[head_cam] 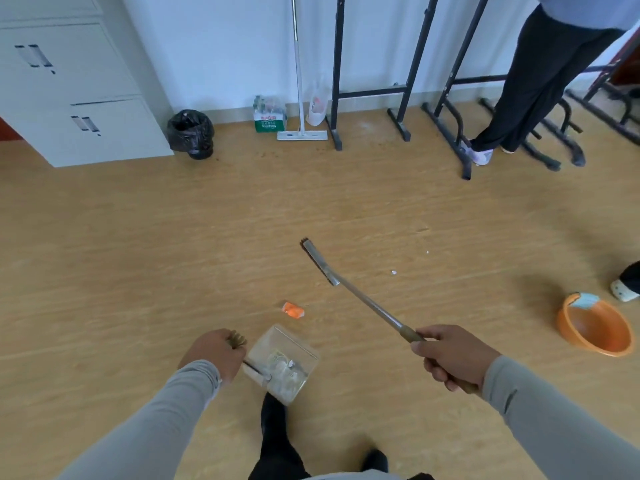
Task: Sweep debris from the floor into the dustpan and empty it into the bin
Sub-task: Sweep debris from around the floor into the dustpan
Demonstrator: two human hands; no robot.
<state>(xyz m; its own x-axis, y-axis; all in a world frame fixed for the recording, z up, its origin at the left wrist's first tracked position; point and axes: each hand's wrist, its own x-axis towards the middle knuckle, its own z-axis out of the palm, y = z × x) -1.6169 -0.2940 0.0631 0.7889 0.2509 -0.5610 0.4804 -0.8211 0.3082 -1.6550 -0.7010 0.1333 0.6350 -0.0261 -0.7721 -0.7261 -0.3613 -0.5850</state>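
The right grip (450, 356) was curled tight round the broom (349, 289) handle, the brush head held out ahead of it and to its left. The left grip (216, 353) was clamped on the handle of the clear dustpan (282, 363), just to its right, with pale scraps inside. An orange wrapper (293, 310) lay on the floor (138, 271) just beyond the pan. The black-lined bin (190, 133) stood far ahead of the left grip by the wall.

head-worn view, looking down at floor (138, 237)
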